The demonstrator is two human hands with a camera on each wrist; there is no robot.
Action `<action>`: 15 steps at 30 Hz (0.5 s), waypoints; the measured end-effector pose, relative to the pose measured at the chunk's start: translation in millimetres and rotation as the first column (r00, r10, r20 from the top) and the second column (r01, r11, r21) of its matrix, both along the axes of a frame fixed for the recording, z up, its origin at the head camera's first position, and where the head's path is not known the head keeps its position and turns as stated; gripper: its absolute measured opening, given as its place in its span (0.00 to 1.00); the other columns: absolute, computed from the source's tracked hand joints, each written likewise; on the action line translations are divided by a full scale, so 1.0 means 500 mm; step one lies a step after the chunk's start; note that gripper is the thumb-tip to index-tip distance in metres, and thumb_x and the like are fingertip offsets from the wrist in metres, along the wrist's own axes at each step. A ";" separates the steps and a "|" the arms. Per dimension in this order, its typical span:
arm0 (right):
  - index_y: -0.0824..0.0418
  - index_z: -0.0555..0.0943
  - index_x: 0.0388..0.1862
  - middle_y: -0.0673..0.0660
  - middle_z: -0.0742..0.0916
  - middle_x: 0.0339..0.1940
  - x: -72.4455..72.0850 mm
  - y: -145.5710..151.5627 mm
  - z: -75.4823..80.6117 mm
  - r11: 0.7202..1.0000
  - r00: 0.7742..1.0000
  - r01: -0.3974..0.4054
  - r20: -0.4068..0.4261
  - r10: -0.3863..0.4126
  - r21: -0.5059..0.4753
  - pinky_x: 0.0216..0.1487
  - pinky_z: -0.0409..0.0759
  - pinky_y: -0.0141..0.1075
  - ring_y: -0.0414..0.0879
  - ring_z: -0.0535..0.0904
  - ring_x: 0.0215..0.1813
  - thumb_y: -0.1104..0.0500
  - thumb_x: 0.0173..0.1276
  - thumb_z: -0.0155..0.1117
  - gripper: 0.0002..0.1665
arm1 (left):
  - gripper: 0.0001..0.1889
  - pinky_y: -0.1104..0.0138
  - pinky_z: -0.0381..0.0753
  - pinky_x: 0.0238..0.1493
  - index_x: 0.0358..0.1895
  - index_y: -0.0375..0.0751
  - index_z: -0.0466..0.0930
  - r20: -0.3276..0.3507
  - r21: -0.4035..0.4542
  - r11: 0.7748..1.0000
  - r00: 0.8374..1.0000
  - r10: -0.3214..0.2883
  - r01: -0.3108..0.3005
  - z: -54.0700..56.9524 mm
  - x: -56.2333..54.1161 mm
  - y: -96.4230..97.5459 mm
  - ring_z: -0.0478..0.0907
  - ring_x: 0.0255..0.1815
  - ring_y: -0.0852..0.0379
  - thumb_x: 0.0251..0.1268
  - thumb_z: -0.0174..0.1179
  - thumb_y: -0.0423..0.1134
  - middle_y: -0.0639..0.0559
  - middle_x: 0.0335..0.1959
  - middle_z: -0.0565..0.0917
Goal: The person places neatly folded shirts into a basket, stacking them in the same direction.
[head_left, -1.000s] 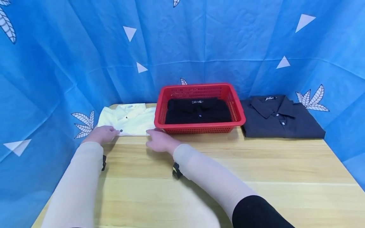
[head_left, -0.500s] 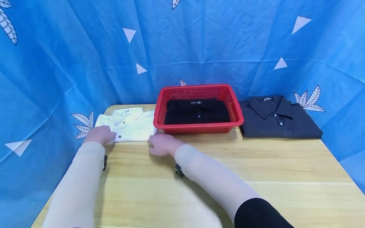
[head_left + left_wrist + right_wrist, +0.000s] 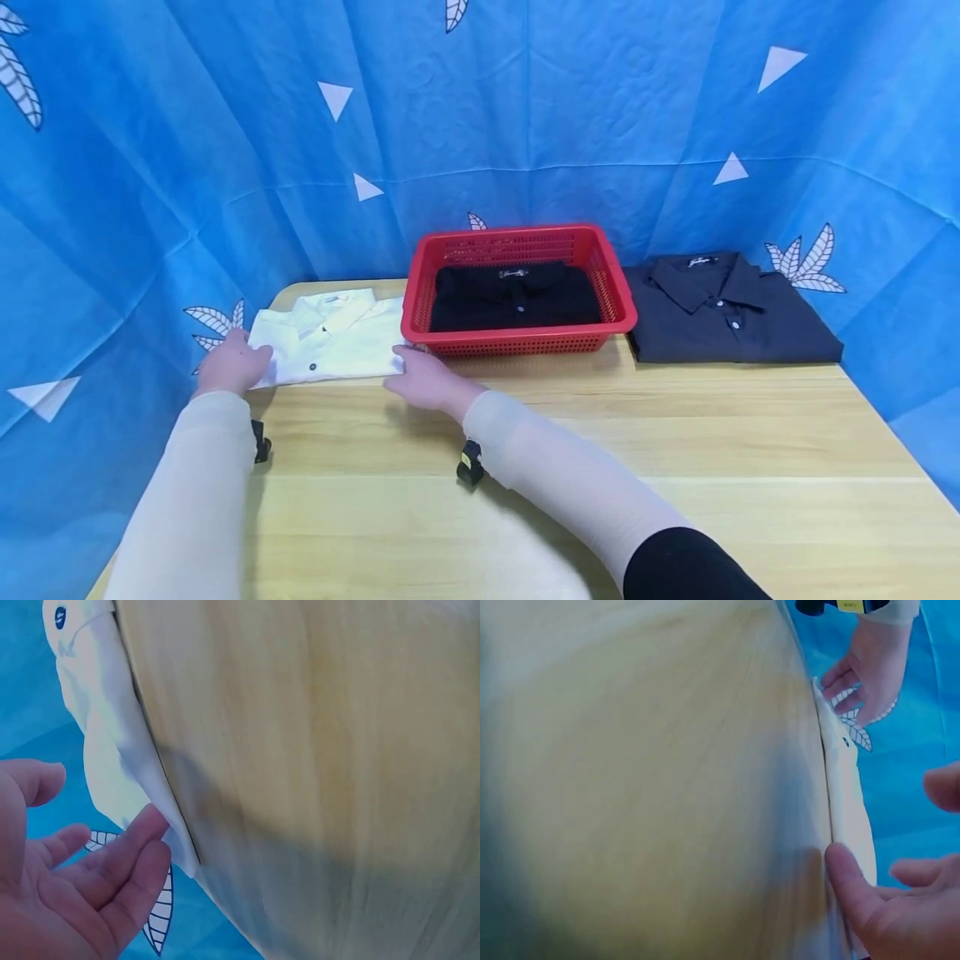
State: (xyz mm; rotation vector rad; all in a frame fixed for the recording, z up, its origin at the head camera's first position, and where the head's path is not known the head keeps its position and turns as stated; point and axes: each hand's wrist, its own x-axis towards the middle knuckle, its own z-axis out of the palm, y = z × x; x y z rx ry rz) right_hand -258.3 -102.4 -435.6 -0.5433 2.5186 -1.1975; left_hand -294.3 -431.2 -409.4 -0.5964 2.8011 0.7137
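Observation:
A folded white shirt (image 3: pixel 347 343) with a collar and dark buttons lies on the table left of the red basket. My left hand (image 3: pixel 231 363) is at its left front corner; in the left wrist view that hand's fingers (image 3: pixel 155 862) are spread and loosely bent, the tips against the cloth's edge. At the right front corner is my right hand (image 3: pixel 429 380). The right wrist view shows its fingers (image 3: pixel 845 864) apart, one tip touching the front edge of the shirt, the thumb away from it. Neither hand grips the cloth.
The red plastic basket (image 3: pixel 517 340) holds a folded black shirt (image 3: pixel 480 304) and stands close to the white shirt's right side. Right of it lies a folded dark grey shirt (image 3: pixel 787 329). A blue patterned curtain (image 3: pixel 585 108) closes off the back and sides of the wooden table (image 3: pixel 375 517).
The white shirt has slid a little nearer to me. My left hand has moved left from the shirt's front edge to its corner; my right hand has shifted slightly. The view has drifted a little.

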 end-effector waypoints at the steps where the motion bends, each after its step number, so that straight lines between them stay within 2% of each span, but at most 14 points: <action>1: 0.60 0.59 0.81 0.55 0.72 0.75 0.000 0.001 -0.001 0.999 0.999 0.026 0.027 -0.025 -0.043 0.71 0.66 0.34 0.42 0.71 0.70 0.49 0.71 0.61 0.44 | 0.46 0.29 0.58 0.64 0.81 0.32 0.36 0.001 0.009 1.000 1.000 0.005 -0.005 0.000 -0.001 -0.003 0.51 0.71 0.20 0.77 0.42 0.61 0.22 0.76 0.48; 3: 0.61 0.57 0.82 0.57 0.72 0.76 0.000 0.003 -0.002 0.989 0.993 0.075 0.099 -0.063 -0.131 0.67 0.71 0.35 0.44 0.78 0.63 0.50 0.70 0.61 0.46 | 0.46 0.29 0.56 0.65 0.80 0.31 0.34 0.006 0.023 1.000 1.000 0.008 -0.008 -0.001 -0.004 -0.006 0.49 0.72 0.20 0.77 0.41 0.62 0.22 0.76 0.47; 7: 0.63 0.63 0.78 0.60 0.76 0.69 0.000 0.010 -0.003 0.953 0.970 0.142 0.228 -0.080 -0.268 0.56 0.79 0.40 0.49 0.86 0.46 0.53 0.71 0.63 0.40 | 0.47 0.30 0.56 0.66 0.80 0.30 0.35 0.030 0.042 0.999 0.999 0.012 -0.013 0.000 -0.006 -0.009 0.49 0.73 0.21 0.77 0.40 0.63 0.22 0.76 0.46; 12: 0.68 0.63 0.77 0.63 0.74 0.71 0.000 0.011 -0.012 0.886 0.942 0.185 0.334 -0.037 -0.424 0.59 0.80 0.44 0.54 0.84 0.53 0.56 0.73 0.61 0.38 | 0.46 0.30 0.57 0.66 0.79 0.26 0.37 0.064 0.053 0.999 0.998 -0.003 -0.001 0.003 -0.004 -0.017 0.51 0.71 0.21 0.77 0.38 0.63 0.21 0.75 0.47; 14: 0.70 0.63 0.75 0.63 0.74 0.70 0.000 0.007 -0.018 0.840 0.919 0.213 0.395 0.001 -0.498 0.58 0.81 0.45 0.55 0.83 0.55 0.59 0.72 0.61 0.37 | 0.46 0.33 0.60 0.67 0.78 0.24 0.38 0.083 0.057 0.998 0.996 -0.014 0.009 0.003 -0.003 -0.022 0.55 0.68 0.23 0.78 0.37 0.63 0.20 0.74 0.50; 15: 0.72 0.64 0.71 0.64 0.76 0.67 0.000 0.005 -0.021 0.820 0.906 0.229 0.423 0.018 -0.525 0.57 0.82 0.45 0.56 0.83 0.55 0.60 0.72 0.61 0.34 | 0.46 0.34 0.61 0.66 0.77 0.23 0.39 0.091 0.057 0.998 0.996 -0.022 0.017 0.002 -0.004 -0.025 0.57 0.66 0.24 0.78 0.37 0.63 0.20 0.73 0.52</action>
